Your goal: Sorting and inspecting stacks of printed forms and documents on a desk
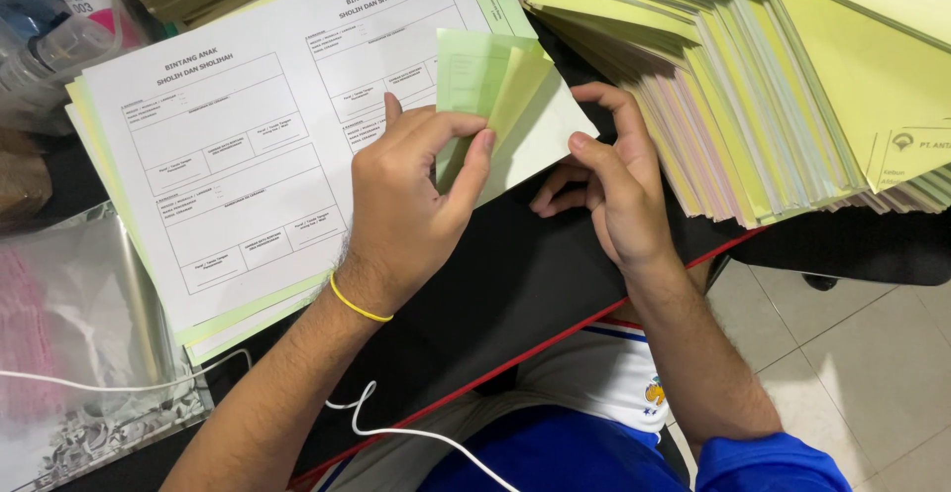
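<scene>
A stack of printed white forms lies on a black table, with green and yellow sheets under it. My left hand rests on the stack's lower right corner and pinches the lifted corners of several green and yellow sheets between thumb and fingers. My right hand sits just to the right, thumb and forefinger pinching the edge of the white sheet corner. A yellow rubber band circles my left wrist.
A tall fanned pile of yellow, pink and green sheets fills the upper right. Clear plastic bags lie at the left, ink bottles at the top left. A white cable crosses the table's red front edge. Tiled floor shows at the lower right.
</scene>
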